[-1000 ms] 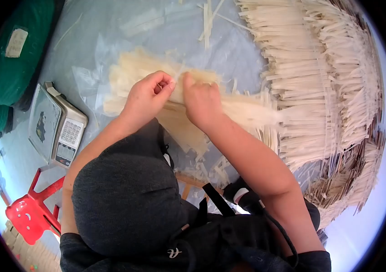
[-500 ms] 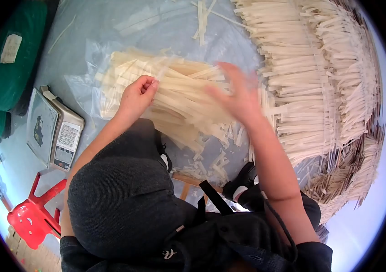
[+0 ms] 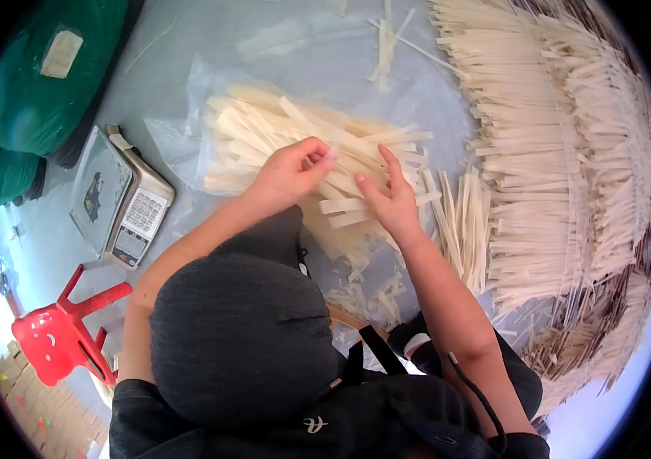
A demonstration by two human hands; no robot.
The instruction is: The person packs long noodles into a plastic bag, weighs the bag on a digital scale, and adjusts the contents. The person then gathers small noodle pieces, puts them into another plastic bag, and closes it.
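A loose heap of pale, flat strips, perhaps dried noodles or thin wood, lies in front of me on a sheet of clear plastic. Over the near side of the heap is my left hand, its thumb and forefinger pinched together; whatever is between the tips is too small to make out. My right hand is just to the right, thumb and forefinger stretched apart. A few strips pass beneath its palm, and I see none clearly gripped.
Bundled pale strips are stacked high along the right. A small separate bunch lies beside that stack. At left stand a digital scale, a red stool and green wrapped bundles. Broken bits litter the floor near my shoes.
My right hand has come down and left, from a blurred sweep to rest over the strips near my left hand. The view has shifted, and a small bunch now shows at the right.
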